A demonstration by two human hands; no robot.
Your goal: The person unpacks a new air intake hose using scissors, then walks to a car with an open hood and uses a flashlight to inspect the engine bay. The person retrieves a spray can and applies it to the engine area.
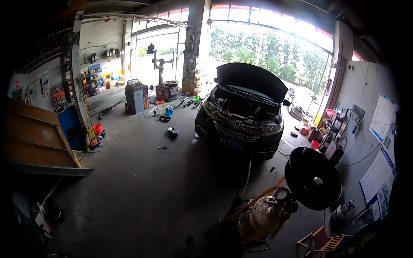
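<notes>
Neither of my hands shows clearly; the lower edge of the view is very dark. A dark car (241, 124) stands ahead with its hood (254, 79) raised and its engine bay exposed. Between me and the car, to the right, is a tank on a stand (258, 215) with a pressure gauge (282, 195) and an orange hose (266, 193). Above it sits a wide black funnel-like bowl (312, 178). A thin pale hose (248, 172) lies on the floor toward the car's front.
A grey wheel machine (137, 99) and a tyre changer (167, 90) stand back left. Small tools (162, 146) and blue bottles (168, 111) are on the floor. A tilted wooden panel (36, 133) is at left, a folding chair (322, 238) lower right, cluttered shelves (337, 133) along the right wall.
</notes>
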